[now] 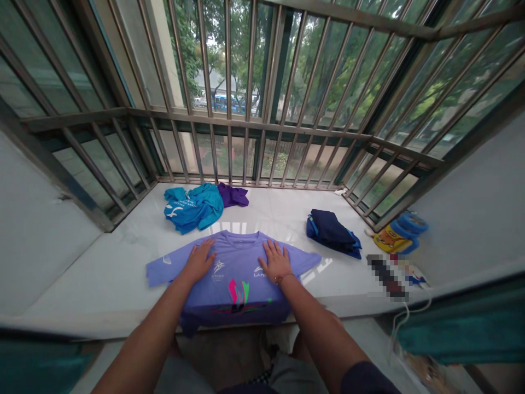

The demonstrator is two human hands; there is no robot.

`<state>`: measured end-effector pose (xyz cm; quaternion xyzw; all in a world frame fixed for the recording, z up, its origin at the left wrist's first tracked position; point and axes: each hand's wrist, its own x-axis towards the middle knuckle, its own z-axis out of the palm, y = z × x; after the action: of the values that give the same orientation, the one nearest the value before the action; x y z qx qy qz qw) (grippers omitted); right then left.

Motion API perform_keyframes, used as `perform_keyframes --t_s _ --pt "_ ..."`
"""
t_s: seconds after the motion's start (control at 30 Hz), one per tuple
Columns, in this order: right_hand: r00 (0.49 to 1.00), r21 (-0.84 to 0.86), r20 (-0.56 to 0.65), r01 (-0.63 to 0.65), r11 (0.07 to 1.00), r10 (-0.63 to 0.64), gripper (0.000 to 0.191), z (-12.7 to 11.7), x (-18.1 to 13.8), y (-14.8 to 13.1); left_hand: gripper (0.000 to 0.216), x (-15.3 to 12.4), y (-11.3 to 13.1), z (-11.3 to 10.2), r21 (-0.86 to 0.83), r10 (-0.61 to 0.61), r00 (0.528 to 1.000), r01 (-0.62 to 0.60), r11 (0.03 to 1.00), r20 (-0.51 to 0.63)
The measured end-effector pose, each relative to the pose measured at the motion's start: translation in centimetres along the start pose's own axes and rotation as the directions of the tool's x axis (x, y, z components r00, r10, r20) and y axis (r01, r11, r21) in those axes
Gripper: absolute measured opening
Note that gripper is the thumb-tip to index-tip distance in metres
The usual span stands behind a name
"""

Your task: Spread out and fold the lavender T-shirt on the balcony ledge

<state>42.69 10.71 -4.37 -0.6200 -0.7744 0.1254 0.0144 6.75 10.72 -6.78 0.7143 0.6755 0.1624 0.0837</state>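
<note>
A lavender T-shirt [235, 271] lies spread front-up on the white window ledge [102, 268], its hem hanging over the near edge. My left hand [199, 258] rests flat on the shirt's left chest, fingers apart. My right hand [275, 261] lies flat on the right chest, fingers spread, a thin band at the wrist. Neither hand grips the cloth.
A crumpled teal shirt [192, 206] and a purple garment [233, 195] lie at the back left. A folded navy garment [332, 232] sits to the right. A yellow and blue bag [400, 232] rests at the far right. Metal window bars [229, 126] close off the ledge.
</note>
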Motion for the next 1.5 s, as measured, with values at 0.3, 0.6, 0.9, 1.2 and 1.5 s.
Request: perform_keyframes --t_s 0.3,0.6,0.9,1.2,1.5 --pt "0.999 -0.002 -0.009 0.038 0.999 -0.038 0.076 -0.5 1.2 0.5 0.071 -6.5 -7.5 -7.3 0.298 -0.501 0.864 0.491 0.818 -0.048" --pt "1.0 -0.009 0.005 0.03 1.0 -0.03 0.075 -0.8 1.4 0.5 0.051 -1.7 -1.5 -9.6 0.156 -0.388 0.912 0.368 0.917 0.133" --pt "1.0 -0.015 0.0 0.023 1.0 -0.023 0.075 -0.7 1.5 0.4 0.06 -6.0 3.3 -9.7 -0.597 -0.076 0.992 0.121 0.793 0.1" --pt "1.0 -0.022 -0.001 0.03 0.999 -0.03 0.075 -0.2 1.9 0.7 0.036 -15.4 -2.9 -3.6 -0.222 -0.019 0.997 0.037 0.974 0.08" --pt "1.0 -0.021 -0.005 0.025 0.999 -0.025 0.074 -0.5 1.7 0.6 0.03 -18.1 -2.6 -4.5 -0.255 -0.202 0.975 0.22 0.942 0.097"
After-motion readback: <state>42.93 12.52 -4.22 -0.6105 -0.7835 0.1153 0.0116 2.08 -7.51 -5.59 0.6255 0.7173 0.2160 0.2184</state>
